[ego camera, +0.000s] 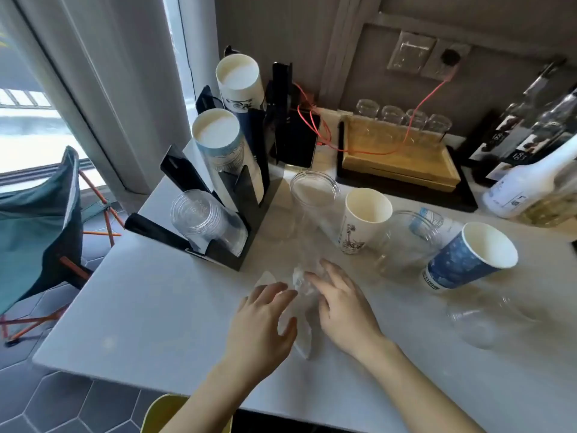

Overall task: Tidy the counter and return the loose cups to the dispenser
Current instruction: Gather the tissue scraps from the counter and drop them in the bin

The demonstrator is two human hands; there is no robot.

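On the white table, near its front edge, both hands rest over a crumpled clear plastic wrap. The left hand has its grip spread, fingers touching the wrap's left side; the right hand is likewise spread, fingers on its top. Whether either pinches it I cannot tell. Loose cups stand beyond: a clear cup, a white paper cup and a blue paper cup. The black dispenser stands at the table's left, holding stacks.
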